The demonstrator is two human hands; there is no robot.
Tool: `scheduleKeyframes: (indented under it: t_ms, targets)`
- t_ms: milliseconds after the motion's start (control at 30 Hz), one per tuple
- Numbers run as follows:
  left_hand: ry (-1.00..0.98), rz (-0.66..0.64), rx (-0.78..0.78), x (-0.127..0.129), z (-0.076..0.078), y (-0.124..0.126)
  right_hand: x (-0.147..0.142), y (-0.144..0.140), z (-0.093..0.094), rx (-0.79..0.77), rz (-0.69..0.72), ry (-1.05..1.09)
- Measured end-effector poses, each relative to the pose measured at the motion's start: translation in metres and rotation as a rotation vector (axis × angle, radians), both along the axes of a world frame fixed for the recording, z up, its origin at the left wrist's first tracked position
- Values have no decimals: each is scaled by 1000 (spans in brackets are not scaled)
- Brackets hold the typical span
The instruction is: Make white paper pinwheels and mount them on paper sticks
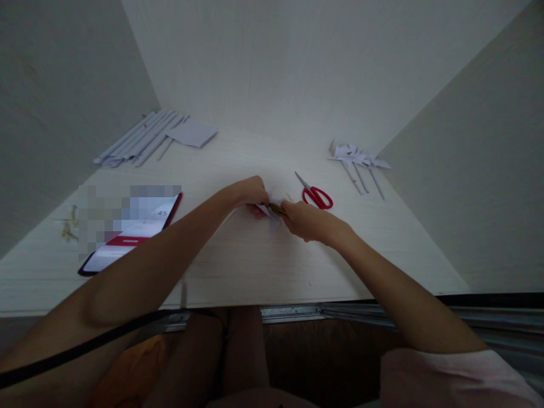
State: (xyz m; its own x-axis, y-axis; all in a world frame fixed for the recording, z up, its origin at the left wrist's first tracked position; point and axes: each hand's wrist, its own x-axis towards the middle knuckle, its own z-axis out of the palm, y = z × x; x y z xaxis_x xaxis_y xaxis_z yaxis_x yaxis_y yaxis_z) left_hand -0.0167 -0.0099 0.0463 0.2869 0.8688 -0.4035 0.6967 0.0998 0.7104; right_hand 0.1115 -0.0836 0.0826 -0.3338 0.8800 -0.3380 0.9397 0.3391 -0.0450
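Note:
Above the middle of the table my two hands are close together over a white piece of paper (274, 218). My left hand (251, 192) is closed, its fingers pinching the paper from the left. In the closed fingers of my right hand (304, 220) is a narrow gold-brown object (277, 209), whose kind I cannot make out. Its far end points at my left fingertips and touches or nearly touches the paper. Part of the paper is hidden behind the fingers. Just beyond my right hand lie scissors (317, 197) with red handles, blades slightly apart.
At the back left lie several rolled white paper sticks (142, 141) and a stack of paper squares (195, 134). Several paper pinwheels on sticks (359, 156) lie at the right. A phone (144, 226) and small gold-coloured bits (69, 229) are at left. Walls (276, 62) enclose the table.

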Motion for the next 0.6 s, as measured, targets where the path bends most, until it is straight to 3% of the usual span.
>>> scheduleKeyframes:
  t_ms: [600]
  targets:
    - [-86,27,-142,-1,9,0,2,5,-4,13,50,-55]
